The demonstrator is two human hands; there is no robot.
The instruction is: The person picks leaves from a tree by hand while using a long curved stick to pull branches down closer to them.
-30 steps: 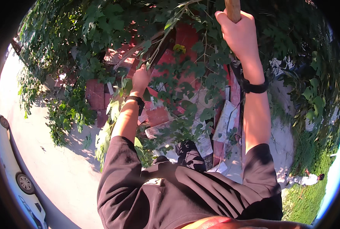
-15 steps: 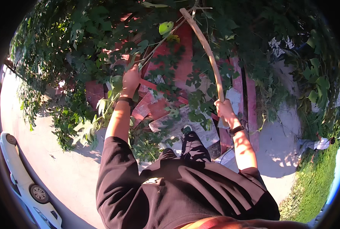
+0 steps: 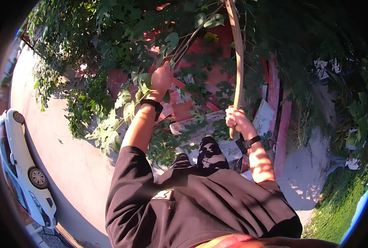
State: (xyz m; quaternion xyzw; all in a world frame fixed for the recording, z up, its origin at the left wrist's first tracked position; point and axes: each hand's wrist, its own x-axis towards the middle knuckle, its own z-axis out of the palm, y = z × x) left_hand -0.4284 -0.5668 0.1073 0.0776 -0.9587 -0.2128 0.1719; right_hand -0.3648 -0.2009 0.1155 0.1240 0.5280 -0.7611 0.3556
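My right hand [image 3: 238, 118] is closed around the lower part of a long, slightly curved wooden stick [image 3: 238, 53], held nearly upright. The stick's short lower end pokes out below my fist, while its far end runs up to the top edge of the view among leaves. My left hand [image 3: 162, 77] grips a bunch of thin vine stems [image 3: 189, 40] that stretch up and to the right toward the stick's far end. Pale green leaves [image 3: 118, 109] on a trailing piece of vine hang beside my left wrist. What the stick's far end touches cannot be made out.
Dense leafy vines [image 3: 122, 25] spread across the far side. Beneath them lie red boards [image 3: 184, 105] and a pale slab [image 3: 200, 120], close to my feet. A white car [image 3: 31, 165] stands on the concrete [image 3: 72, 165] at left. Low greenery [image 3: 345, 202] grows at right.
The stick has turned more upright, and its lower end now shows below my right fist. My left hand has shifted right and slightly up with the vine stems. The whole view has turned somewhat.
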